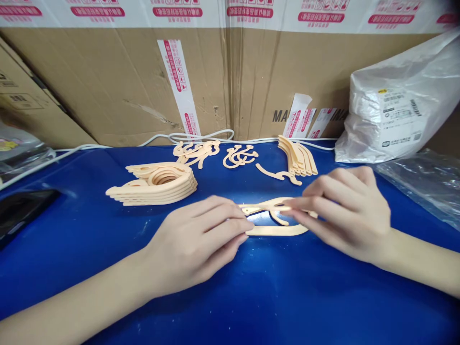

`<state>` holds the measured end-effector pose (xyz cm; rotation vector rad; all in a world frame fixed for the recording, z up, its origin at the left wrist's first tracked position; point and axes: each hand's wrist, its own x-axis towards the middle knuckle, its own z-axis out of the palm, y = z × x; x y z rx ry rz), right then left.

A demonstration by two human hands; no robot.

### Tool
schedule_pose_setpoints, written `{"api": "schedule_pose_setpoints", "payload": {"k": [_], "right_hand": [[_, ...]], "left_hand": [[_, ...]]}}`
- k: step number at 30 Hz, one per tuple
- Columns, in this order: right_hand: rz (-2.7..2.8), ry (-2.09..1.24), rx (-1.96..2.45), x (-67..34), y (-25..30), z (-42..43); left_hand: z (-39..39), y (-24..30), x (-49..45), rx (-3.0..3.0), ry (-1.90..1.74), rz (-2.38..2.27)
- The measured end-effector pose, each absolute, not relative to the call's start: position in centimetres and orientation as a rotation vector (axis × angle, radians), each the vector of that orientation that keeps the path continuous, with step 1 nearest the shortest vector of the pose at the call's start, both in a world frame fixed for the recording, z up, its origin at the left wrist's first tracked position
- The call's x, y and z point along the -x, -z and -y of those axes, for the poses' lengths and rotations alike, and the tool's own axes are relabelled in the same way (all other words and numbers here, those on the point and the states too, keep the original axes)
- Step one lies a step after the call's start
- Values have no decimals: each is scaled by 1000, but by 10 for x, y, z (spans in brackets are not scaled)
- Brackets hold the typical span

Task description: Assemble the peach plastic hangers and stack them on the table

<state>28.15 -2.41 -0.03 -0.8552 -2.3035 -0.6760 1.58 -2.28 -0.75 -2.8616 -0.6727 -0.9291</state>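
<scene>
Head view. Cream frame (276, 231): mid-tabletop (251, 306), nearer the far edge than the near. Left hand (204, 239): grip closed on its left end. Right hand (345, 211): grip narrow, pinching its right part. Toward far edge: stacked frames (154, 197), loose hooks (196, 153), curved arms (296, 160).

My curved, pale peach plastic hanger frame (278, 231) matches my stack of looped plastic frames (168, 192). I see a glossy, deep-blue tabletop (230, 302) and white adhesive tape (179, 81) printed pinkish-red on brown cardboard (118, 72).
</scene>
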Motion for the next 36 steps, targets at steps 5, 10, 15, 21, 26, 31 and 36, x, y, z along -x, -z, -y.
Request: {"api": "schedule_pose_setpoints", "payload": {"k": [5,10,15,21,26,31,36], "right_hand": [[2433,755,616,-276,5,53],[2470,739,583,-271,5,71],[2415,681,555,-271,0,59],[2589,514,836,-270,3,41],[2648,520,808,-267,9,42],[2603,596,692,-267,7,45],[2576,680,605,-271,7,48]], "left_hand": [[32,3,-23,2873,1024,741],[39,7,-34,3116,874,649],[39,8,-33,3101,719,694],[24,5,-18,2910,709,840],[19,5,-12,2879,722,898],[22,8,-12,2860,705,865],[23,11,-12,2843,743,853]]}}
